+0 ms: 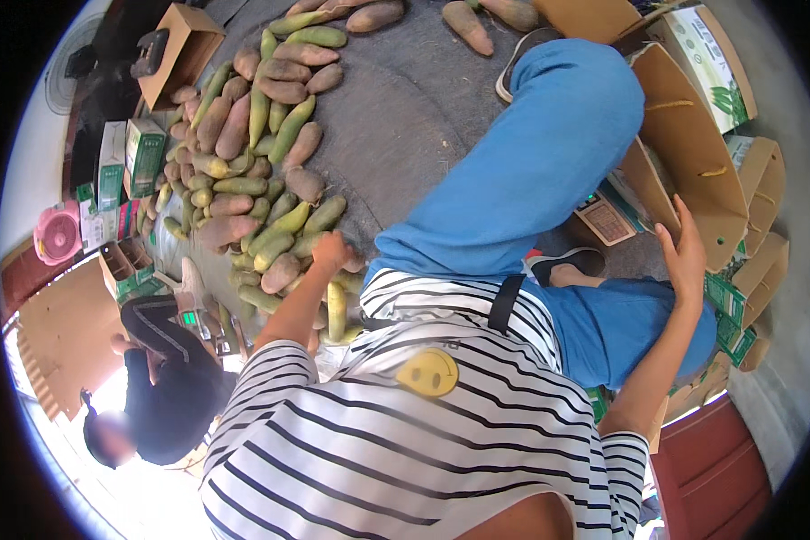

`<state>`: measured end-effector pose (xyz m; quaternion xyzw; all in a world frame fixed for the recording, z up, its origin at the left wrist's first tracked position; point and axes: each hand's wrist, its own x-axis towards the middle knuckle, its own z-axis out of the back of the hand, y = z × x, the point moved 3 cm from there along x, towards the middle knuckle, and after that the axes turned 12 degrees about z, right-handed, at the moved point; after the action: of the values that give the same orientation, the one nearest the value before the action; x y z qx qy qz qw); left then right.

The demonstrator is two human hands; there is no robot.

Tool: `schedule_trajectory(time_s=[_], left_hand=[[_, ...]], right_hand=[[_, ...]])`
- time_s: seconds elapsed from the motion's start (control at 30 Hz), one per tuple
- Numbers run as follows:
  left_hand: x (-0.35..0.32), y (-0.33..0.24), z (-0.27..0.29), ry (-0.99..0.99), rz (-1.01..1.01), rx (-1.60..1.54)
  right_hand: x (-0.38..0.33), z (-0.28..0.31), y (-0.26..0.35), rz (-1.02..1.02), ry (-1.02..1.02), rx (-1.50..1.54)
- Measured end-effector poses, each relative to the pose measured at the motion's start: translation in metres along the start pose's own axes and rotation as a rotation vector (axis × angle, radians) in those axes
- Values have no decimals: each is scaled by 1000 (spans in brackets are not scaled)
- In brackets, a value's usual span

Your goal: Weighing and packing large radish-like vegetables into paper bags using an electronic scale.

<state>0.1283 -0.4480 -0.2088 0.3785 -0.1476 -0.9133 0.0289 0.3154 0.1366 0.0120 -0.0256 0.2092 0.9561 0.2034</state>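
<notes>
At the near edge of a large pile of green and reddish-brown radishes, my left hand reaches down with bent fingers. They appear closed on a radish at the edge of the pile, though the fingertips are partly hidden. My right hand is raised at the right beside an open cardboard box. Its fingers are stretched and the thumb stands apart, by the box's near edge. Whether it touches the cardboard I cannot tell. A scale with a keypad and a green display sits between my leg and that box.
Dark cloth lies under the radishes. More cartons stack at the right, with a white-and-green box behind. At the left are green boxes, a pink fan and a crouching person in dark clothes.
</notes>
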Motion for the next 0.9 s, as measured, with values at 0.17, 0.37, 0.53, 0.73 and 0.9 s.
schedule_trajectory(time_s=[0.17,0.37,0.53,0.73,0.9], left_hand=[[-8,47,-65,213,55,9],[-3,47,-28,-226,85,-88],[20,32,-4,-378,-74,98],[58,53,-29,-88,-9,295],[58,56,-24,-80,-94,326]], right_hand=[[2,-1,6,-26,8,2],[2,-2,11,-45,9,-6],[3,-3,10,-53,5,0],[3,-3,9,-45,4,7],[5,-4,7,-70,8,21]])
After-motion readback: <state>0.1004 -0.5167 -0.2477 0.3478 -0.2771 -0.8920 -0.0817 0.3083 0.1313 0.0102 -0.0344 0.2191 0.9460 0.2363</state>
